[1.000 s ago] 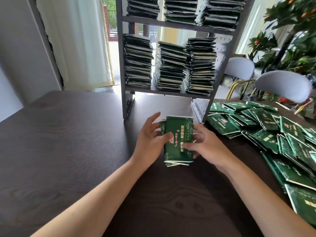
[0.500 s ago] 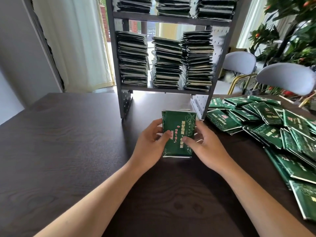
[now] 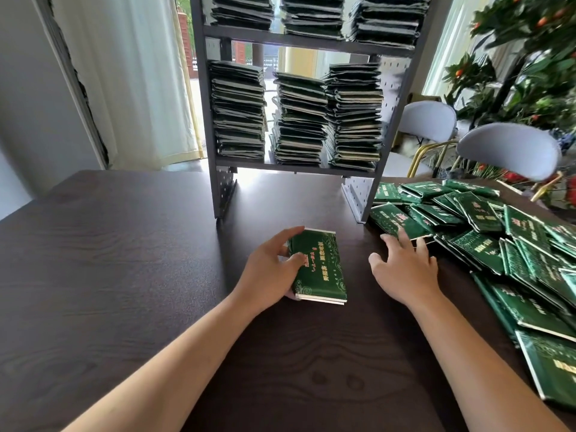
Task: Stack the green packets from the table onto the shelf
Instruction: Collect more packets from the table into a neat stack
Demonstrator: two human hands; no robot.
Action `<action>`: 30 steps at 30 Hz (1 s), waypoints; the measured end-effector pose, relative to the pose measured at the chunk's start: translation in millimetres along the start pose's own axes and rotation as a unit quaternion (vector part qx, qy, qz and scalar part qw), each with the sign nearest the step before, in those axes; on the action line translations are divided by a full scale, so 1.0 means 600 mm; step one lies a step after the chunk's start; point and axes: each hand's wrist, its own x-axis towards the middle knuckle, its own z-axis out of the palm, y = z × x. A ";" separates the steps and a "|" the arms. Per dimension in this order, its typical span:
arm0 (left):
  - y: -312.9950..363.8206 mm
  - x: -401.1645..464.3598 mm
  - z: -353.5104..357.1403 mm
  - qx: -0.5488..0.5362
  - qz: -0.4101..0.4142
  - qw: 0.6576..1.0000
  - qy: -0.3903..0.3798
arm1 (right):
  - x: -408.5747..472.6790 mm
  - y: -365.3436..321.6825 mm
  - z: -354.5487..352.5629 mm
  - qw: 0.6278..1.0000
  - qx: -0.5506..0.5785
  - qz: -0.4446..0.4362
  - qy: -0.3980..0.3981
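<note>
left hand [image 3: 270, 275]: fingers clamped on packets [image 3: 319, 266], on table [image 3: 124, 260] | right hand [image 3: 405, 269]: fingers spread, reaching over pile [image 3: 486, 244] | shelf [image 3: 299, 165]: stacked

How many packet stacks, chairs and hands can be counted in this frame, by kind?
Packet stacks on the middle shelf: 3 (left, middle, right)
Packet stacks on the upper shelf: 3, tops cut off
Chairs: 2 (near, far)
Hands: 2 (left hand, right hand)
Total: 10
</note>
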 end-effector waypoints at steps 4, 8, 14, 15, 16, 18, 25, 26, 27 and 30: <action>-0.002 0.002 0.001 -0.002 -0.017 1.000 0.008 | -0.007 -0.003 -0.005 0.998 -0.060 0.018 0.000; -0.004 0.005 0.001 0.000 -0.023 1.000 0.011 | -0.039 -0.019 -0.022 0.988 -0.140 -0.001 0.059; -0.004 0.003 0.001 0.022 -0.013 1.000 0.008 | -0.034 -0.012 -0.021 0.990 -0.052 -0.034 0.128; -0.004 0.002 0.001 0.024 -0.011 1.000 0.008 | -0.030 -0.009 -0.020 0.993 -0.057 -0.022 0.101; -0.003 0.001 0.002 0.027 -0.009 1.000 0.007 | -0.027 -0.006 -0.019 0.995 -0.051 -0.009 0.080; -0.003 0.001 0.003 0.033 -0.007 0.999 0.008 | -0.024 -0.003 -0.018 0.997 -0.027 0.010 0.067; -0.001 -0.003 0.002 0.029 -0.002 1.000 0.007 | -0.040 -0.018 -0.024 0.993 -0.035 -0.002 0.112; 0.000 -0.003 0.002 0.030 0.000 1.000 0.009 | -0.043 -0.021 -0.025 0.993 -0.042 -0.008 0.111; 0.000 -0.003 0.001 0.031 0.001 0.999 0.009 | -0.046 -0.023 -0.026 0.993 -0.045 -0.015 0.110; 0.000 -0.003 0.000 0.030 0.003 1.000 0.007 | -0.057 -0.033 -0.031 0.991 -0.043 -0.038 0.121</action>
